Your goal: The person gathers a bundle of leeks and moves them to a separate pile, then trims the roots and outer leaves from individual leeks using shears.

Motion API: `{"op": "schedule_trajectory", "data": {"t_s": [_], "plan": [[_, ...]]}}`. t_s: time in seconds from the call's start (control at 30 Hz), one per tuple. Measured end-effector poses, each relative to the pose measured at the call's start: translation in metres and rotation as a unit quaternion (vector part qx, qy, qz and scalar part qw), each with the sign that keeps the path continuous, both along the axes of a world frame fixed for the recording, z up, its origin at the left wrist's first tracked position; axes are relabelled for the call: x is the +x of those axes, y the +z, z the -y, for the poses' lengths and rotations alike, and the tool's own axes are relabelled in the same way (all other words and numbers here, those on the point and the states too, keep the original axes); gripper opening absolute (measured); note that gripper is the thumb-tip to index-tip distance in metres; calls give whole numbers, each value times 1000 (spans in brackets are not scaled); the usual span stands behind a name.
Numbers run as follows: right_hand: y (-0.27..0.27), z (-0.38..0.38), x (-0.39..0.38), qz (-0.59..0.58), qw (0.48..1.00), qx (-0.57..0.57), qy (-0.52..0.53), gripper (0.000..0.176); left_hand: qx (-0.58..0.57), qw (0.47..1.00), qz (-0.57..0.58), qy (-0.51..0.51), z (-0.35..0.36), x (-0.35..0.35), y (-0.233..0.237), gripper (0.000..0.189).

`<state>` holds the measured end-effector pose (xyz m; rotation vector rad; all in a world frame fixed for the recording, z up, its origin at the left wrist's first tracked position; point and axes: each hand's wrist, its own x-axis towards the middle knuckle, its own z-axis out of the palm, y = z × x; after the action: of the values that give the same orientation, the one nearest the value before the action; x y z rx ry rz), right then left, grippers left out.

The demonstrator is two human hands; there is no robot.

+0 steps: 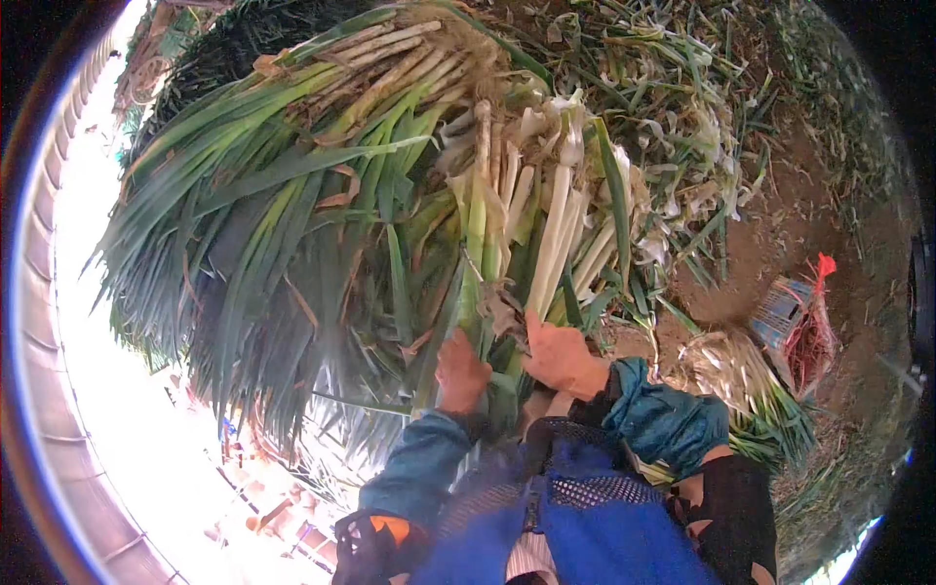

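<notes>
My left hand (462, 371) is closed round the green stem of a leek (477, 219) in front of my body. Just to its right, my right hand (564, 359) has its fingers closed at a dry, torn leaf (504, 310) beside that stem. Beyond the hands lie several pale leek stalks (554, 234) with their roots pointing away from me. A large heap of leeks (263, 219) with long green leaves spreads to the left and passes under the stem I hold.
Peeled leaf scraps (673, 127) cover the ground at the upper right. A smaller bundle of leeks (731, 375) lies on the right, near a printed packet (782, 310) and red strings (811, 341). A ribbed, curved wall (58, 380) runs along the left.
</notes>
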<state>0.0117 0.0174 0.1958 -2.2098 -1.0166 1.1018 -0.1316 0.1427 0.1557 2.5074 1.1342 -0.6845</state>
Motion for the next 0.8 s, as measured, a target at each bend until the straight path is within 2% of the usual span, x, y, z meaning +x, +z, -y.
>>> {"op": "schedule_trajectory", "data": {"t_s": [0.13,0.23,0.3,0.37,0.47,0.53,0.6,0.67,0.8], "plan": [[23,19,-7,-1,997,-53,48,68,-55,997,-52,13,-14,1,-15,83],[-16,23,-15,21,995,-82,56,70,-78,996,-51,-12,-20,3,-8,83],[-31,23,-6,30,998,-52,33,71,-88,994,-45,-37,-25,1,-7,79],[-31,20,3,25,999,-25,17,71,-130,985,-88,-74,-37,15,5,73],[-24,26,-3,15,1000,10,-26,51,-133,980,-90,-121,-69,38,-10,66],[-18,31,-2,8,1000,6,-10,52,-95,991,-3,-97,-81,60,-33,62],[-13,33,1,-6,1000,-7,-11,52,-41,988,145,-21,-78,81,-57,57],[-6,29,6,-23,999,-23,-27,53,-56,987,145,48,-81,91,-80,53],[0,25,3,-37,999,15,-28,46,-32,988,111,107,-73,98,-58,46]]}}
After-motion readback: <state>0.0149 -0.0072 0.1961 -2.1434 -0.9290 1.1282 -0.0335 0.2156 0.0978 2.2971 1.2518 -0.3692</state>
